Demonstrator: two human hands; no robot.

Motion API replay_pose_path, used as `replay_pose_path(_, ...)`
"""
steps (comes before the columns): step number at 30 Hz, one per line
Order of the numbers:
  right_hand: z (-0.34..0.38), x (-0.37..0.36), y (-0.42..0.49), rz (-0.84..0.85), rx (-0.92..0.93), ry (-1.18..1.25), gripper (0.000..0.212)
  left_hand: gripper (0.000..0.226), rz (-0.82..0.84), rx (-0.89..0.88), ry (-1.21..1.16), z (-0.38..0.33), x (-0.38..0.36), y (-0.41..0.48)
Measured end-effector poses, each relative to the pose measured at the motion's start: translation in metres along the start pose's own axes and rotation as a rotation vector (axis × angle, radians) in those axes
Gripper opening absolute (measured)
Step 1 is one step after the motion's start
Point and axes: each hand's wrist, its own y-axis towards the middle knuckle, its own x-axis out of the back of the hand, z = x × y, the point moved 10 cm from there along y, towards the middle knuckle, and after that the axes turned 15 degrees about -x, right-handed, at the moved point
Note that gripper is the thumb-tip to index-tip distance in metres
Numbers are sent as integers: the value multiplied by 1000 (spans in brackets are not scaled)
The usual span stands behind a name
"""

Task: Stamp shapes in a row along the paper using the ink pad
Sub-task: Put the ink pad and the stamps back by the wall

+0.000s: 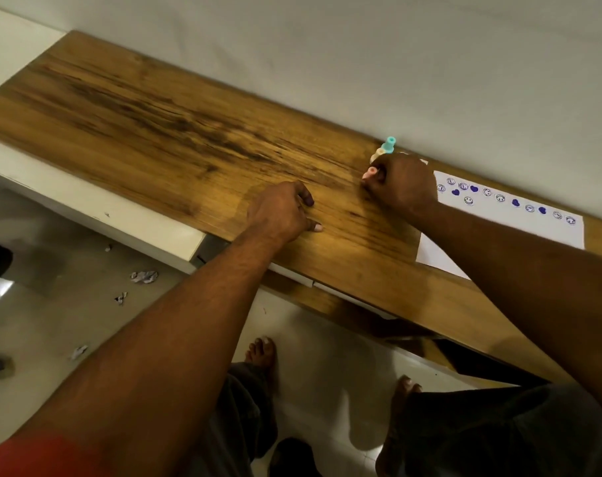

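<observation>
Nearest, left hand [282, 211] rests loosely curled and empty on the wooden desk [155, 139], left of the paper [506, 215]; my right hand [401, 187] grips a pink stamp [370, 173] at its left end, nearer the stamped row [506, 201] running rightward.

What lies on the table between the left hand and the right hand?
Nothing: in the head view, only bare wooden table shows between the left hand and the right hand, which holds small stampers beside the paper.
</observation>
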Motion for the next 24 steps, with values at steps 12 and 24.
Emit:
replay_pose_path(12,-4,31,6,-71,59,171,42,52,-8,6,-6,4,0,-1)
replay_pose_path(24,30,10,25,275,365,-218,45,54,-6,21,-15,4,-1,4)
